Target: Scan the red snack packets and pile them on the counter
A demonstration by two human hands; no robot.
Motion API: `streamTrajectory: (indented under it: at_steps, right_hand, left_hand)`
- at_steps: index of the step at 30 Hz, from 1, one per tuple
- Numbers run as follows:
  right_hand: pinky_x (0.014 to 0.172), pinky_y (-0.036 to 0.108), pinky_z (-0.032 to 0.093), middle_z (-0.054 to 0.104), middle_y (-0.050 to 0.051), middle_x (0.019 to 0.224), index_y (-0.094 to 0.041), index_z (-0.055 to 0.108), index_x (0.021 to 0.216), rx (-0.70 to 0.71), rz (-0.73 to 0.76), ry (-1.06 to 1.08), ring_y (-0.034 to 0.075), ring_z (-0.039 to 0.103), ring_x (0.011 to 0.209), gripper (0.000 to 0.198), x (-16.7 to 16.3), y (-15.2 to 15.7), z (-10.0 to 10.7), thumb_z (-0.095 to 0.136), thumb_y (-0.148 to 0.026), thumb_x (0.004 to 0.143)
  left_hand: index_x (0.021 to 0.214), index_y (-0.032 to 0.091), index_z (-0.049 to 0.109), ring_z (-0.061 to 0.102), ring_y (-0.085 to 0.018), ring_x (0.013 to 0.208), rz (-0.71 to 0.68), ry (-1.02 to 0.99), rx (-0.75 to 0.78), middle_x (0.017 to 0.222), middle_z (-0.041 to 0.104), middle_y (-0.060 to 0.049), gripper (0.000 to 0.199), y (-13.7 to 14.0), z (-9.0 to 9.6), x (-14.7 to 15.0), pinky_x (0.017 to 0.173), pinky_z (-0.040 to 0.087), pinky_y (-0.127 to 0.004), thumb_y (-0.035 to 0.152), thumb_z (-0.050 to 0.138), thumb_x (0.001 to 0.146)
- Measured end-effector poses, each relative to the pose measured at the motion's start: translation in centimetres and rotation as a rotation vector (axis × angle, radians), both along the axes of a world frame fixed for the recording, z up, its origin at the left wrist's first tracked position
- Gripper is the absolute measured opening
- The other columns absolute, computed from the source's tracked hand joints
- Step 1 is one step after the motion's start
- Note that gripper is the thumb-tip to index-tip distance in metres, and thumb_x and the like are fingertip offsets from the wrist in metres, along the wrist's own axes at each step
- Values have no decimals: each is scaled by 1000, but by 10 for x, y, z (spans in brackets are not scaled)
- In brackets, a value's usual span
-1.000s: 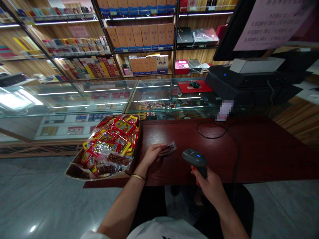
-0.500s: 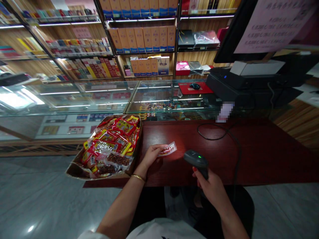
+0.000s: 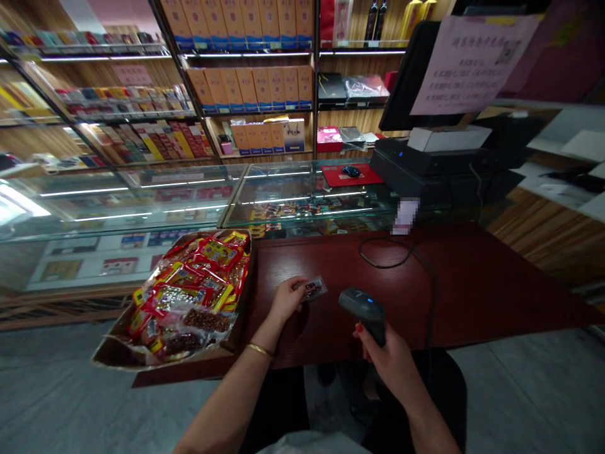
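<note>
My left hand (image 3: 288, 299) pinches one end of a small clear snack packet (image 3: 316, 288) with dark reddish-brown contents, close above the dark red table (image 3: 302, 340). A gold bracelet (image 3: 260, 349) circles that wrist. In my right hand (image 3: 385, 356), fingers wrapped round its handle, is a black barcode scanner (image 3: 362, 307) with a small blue light on top. Its head points left toward the packet, a short gap apart. Left of my left hand, an open cardboard box (image 3: 106, 353) holds many red and yellow snack packets (image 3: 189, 277) and some clear ones.
A black cable (image 3: 431, 302) loops across the table. Behind it stand a glass display counter (image 3: 189, 208), a red mouse pad (image 3: 340, 180) with a mouse (image 3: 351, 171), and a monitor (image 3: 406, 82) bearing a paper notice. Stocked shelves (image 3: 246, 57) line the back wall.
The scanner's light has turned from green to blue, and the reddish glow on the packet and table is gone. The view has swung slightly right; both hands keep their holds.
</note>
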State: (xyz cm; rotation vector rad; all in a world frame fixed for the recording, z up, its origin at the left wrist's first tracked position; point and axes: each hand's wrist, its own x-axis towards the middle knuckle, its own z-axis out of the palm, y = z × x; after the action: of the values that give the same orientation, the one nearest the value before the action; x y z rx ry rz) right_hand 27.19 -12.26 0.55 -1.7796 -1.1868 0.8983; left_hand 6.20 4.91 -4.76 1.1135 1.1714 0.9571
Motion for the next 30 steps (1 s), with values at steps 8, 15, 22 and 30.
streamTrajectory:
  at_steps: [8,15,22,30]
  right_hand:
    - [57,28,51,66,2,60,-20,66,88,83,-148,95,19,63,54,54,12,-14,14,57,-73,84]
    - [54,29,50,68,2,61,-22,65,89,66,-224,95,20,64,55,51,19,-14,14,58,-72,83]
    - [57,31,50,70,3,61,-21,67,88,-33,-68,37,22,67,57,45,-1,-1,-7,59,-65,81]
    - [71,34,53,78,8,78,-20,65,104,-26,93,46,26,74,73,51,-21,8,-17,59,-65,82]
  left_hand:
    - [111,11,70,74,-23,81,-289,-166,-110,99,77,-16,45,7,1,162,74,57,-33,17,80,67]
    - [118,15,71,66,-27,113,-307,-157,-28,122,72,-16,47,16,26,182,103,48,-40,12,71,71]
    - [110,23,77,66,-29,111,41,566,632,115,75,-8,30,-29,102,-27,108,44,-43,20,59,86]
    - [139,24,61,40,-37,144,11,1398,523,146,59,-7,54,-66,143,-189,119,26,-59,28,54,85]
